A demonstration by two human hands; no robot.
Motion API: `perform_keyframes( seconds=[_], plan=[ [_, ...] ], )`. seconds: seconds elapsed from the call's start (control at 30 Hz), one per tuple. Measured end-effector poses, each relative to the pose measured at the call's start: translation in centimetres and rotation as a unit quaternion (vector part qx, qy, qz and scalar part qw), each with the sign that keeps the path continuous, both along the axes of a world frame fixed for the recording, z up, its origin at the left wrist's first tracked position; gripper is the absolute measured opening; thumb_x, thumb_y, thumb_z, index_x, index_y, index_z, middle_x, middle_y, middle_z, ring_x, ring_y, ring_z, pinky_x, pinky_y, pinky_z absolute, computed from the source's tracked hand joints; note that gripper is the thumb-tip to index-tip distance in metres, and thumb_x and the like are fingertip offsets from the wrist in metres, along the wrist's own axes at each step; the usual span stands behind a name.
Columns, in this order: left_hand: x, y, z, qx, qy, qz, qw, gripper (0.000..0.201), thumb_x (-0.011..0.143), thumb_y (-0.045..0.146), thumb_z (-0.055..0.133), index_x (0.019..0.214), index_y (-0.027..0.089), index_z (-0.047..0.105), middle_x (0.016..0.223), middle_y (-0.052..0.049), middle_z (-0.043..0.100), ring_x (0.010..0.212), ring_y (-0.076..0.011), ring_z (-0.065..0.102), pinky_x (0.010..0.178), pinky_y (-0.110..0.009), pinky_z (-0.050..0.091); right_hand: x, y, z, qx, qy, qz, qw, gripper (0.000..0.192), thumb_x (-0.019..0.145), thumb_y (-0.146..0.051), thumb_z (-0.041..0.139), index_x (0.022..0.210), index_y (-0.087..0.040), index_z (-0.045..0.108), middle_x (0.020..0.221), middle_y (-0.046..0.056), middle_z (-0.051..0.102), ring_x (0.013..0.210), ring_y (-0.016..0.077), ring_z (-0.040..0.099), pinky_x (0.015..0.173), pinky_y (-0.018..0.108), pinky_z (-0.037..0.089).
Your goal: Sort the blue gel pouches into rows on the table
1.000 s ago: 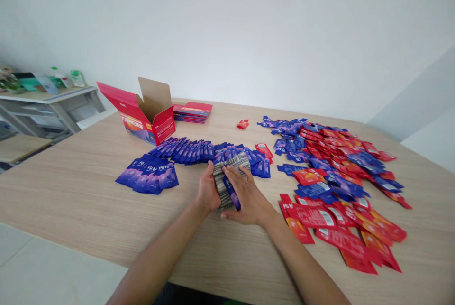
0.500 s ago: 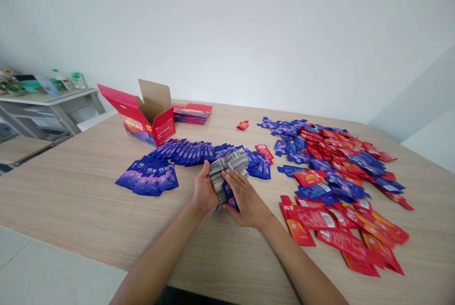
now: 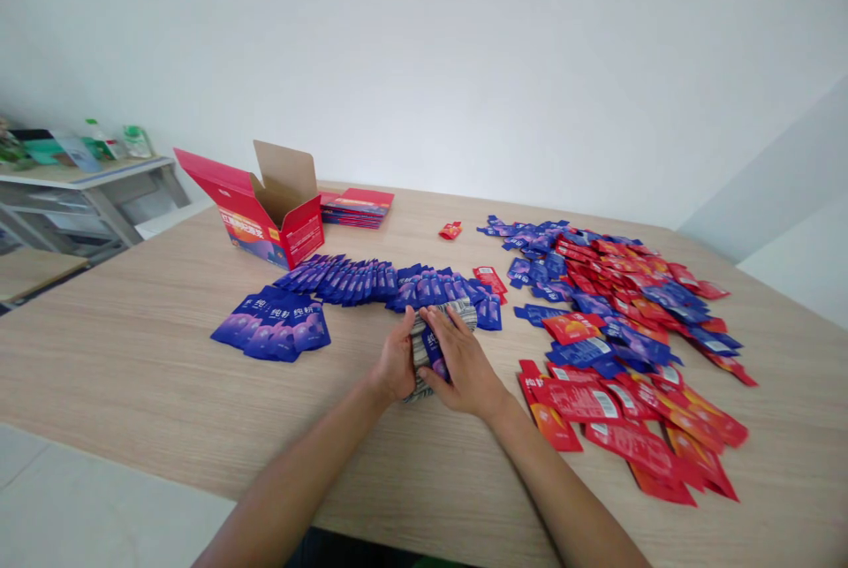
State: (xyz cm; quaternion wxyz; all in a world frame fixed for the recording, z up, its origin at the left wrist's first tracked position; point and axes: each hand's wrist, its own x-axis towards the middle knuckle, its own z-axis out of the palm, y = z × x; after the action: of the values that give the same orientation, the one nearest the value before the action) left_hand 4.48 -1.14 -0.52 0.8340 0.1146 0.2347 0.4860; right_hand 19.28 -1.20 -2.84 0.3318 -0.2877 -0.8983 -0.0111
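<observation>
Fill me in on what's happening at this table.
A person presses a thick stack of sachets between the left hand and right hand, edge-down on the wooden table. Beyond the hands runs a row of blue sachets, with an open red box behind. A loose red and blue pile lies to the right.

A: State sachet colours.
B: Fanned foil sachets [image 3: 371, 281] at 12 o'clock of the hands: blue-purple. Loose sachet heap [image 3: 629, 329] at 3 o'clock: mixed red and blue.
A: Carton?
B: Open cardboard carton [image 3: 268, 223]: red outside, brown inside.
</observation>
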Motion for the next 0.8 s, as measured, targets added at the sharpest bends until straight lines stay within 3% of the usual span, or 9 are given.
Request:
perform_keyframes(
  seconds=[0.17,0.3,0.57,0.8],
  plan=[
    [-0.1,0.1,-0.2,-0.032,-0.005,0.027,0.999,0.047,0.094,0.054,0.053,0.09,0.011,0.073,0.091,-0.015,0.078,0.095,-0.0295,0.075,0.095,-0.043,0.055,-0.3,-0.2,0.4,-0.033,-0.005,-0.001,0.999,0.084,0.093,-0.037,0.06,0.16,-0.013,0.015,0.157,0.019,0.042,0.148,0.032,0.036,0.12,0.061,0.033],
    [0.2,-0.1,-0.2,-0.031,-0.013,0.043,0.999,0.047,0.095,0.053,0.052,0.093,0.01,0.073,0.093,-0.016,0.077,0.095,-0.0303,0.074,0.095,-0.044,0.055,-0.3,-0.2,0.2,-0.05,0.031,-0.021,0.998,0.078,0.095,-0.039,0.06,0.159,-0.019,0.021,0.156,0.018,0.044,0.146,0.0319,0.04,0.119,0.061,0.035],
    [0.3,-0.2,0.8,-0.03,-0.003,0.056,0.998,0.053,0.1,0.049,0.041,0.097,0.008,0.075,0.093,-0.017,0.077,0.099,-0.0286,0.074,0.095,-0.04,0.055,-0.6,0.0,-0.6,-0.026,0.066,-0.016,0.997,0.071,0.1,-0.034,0.055,0.16,-0.027,0.017,0.162,0.016,0.033,0.152,0.0298,0.03,0.119,0.059,0.037],
    [0.1,-0.1,1.1,-0.014,-0.018,0.049,0.999,0.049,0.101,0.045,0.042,0.097,0.009,0.075,0.095,-0.015,0.078,0.104,-0.0284,0.072,0.1,-0.041,0.053,-0.5,-0.1,-0.2,0.018,0.042,-0.033,0.998,0.081,0.099,-0.038,0.053,0.162,-0.02,0.007,0.161,0.017,0.036,0.151,0.0316,0.031,0.118,0.061,0.034]
  ],
)
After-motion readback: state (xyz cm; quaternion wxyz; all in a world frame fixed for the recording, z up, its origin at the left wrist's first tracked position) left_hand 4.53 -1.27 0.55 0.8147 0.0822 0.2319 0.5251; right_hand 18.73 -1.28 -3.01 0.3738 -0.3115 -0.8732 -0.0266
